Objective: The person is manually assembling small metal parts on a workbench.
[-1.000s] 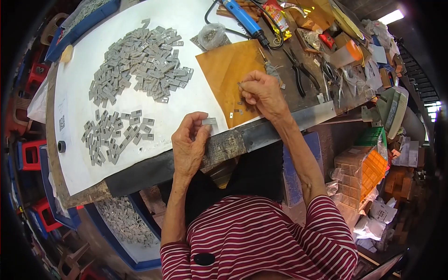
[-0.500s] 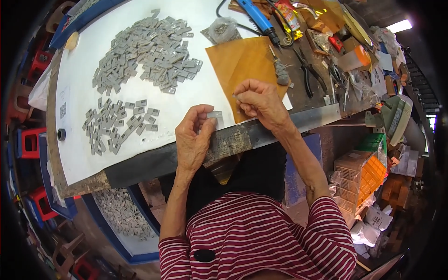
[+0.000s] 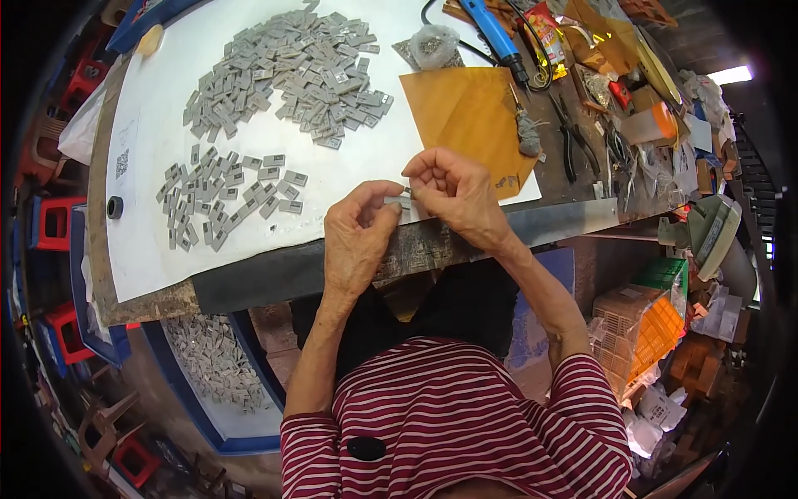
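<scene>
Over the table's front edge, my left hand [image 3: 359, 233] pinches a small flat grey rectangular piece [image 3: 405, 200] between thumb and fingertips. My right hand [image 3: 457, 195] meets it at the piece's right end, thumb and forefinger pressed together. Whatever tiny thing the right fingertips may hold is hidden. Behind the right hand lies a brown paper sheet [image 3: 465, 116], with a few tiny dark bits [image 3: 507, 180] near its front corner. Left of my hands, similar grey pieces [image 3: 268, 173] are spread on white paper, and a large heap [image 3: 291, 71] of them lies farther back.
A clear bag of small metal parts [image 3: 434, 46] sits behind the brown sheet. To the right are a blue corded power screwdriver [image 3: 490, 33], black-handled pliers [image 3: 569, 137] and clutter. A blue tray [image 3: 166, 366] of grey pieces stands below the table at left.
My right hand has come left from over the brown sheet to the grey piece in my left hand. The hands, formerly apart, now meet. The whole view has shifted slightly.
</scene>
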`<state>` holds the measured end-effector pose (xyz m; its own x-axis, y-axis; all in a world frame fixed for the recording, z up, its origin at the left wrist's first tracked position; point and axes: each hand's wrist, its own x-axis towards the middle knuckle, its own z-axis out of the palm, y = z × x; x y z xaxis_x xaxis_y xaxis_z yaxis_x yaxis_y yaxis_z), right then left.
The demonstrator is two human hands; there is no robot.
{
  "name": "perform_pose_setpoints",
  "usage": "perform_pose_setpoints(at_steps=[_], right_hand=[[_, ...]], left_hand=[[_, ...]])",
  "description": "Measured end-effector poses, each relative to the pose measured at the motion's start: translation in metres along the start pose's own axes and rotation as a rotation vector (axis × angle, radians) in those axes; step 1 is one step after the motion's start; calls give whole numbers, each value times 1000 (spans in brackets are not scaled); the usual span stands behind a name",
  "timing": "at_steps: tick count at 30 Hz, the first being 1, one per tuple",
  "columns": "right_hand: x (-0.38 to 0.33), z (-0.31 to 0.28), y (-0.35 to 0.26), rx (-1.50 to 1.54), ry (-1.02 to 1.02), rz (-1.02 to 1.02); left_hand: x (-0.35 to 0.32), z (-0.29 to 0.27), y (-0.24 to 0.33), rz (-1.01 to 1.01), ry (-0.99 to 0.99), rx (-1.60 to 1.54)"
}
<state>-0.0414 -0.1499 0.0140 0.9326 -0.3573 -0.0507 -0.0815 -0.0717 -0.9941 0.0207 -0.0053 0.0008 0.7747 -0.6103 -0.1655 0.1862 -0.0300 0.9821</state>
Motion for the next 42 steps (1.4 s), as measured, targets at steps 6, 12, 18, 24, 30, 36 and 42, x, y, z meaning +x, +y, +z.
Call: perform_pose_setpoints(at_steps=[6,12,18,24,30,36,42], right_hand=[[-2,-1,-5,-161,-43,-99],[-5,-2,-10,-192,-81,-129],[-6,3,-5,-56,-46,-106],[-4,0,-9,268,-72,119],[-3,1,-11,210,-111,117],[-2,2,-6,197,-160,111],[-4,1,-3,223,-229,109]], left_hand=[[1,-2,2,-10,-39,0],[3,-1,6,5,-67,16],[1,-2,5,-10,-61,-54],[2,-4,8,-77,-102,-181],[7,-9,6,-189,-110,-392],[10,-15,4,-333,-162,-570],[10,-20,0,-337,-223,-681]])
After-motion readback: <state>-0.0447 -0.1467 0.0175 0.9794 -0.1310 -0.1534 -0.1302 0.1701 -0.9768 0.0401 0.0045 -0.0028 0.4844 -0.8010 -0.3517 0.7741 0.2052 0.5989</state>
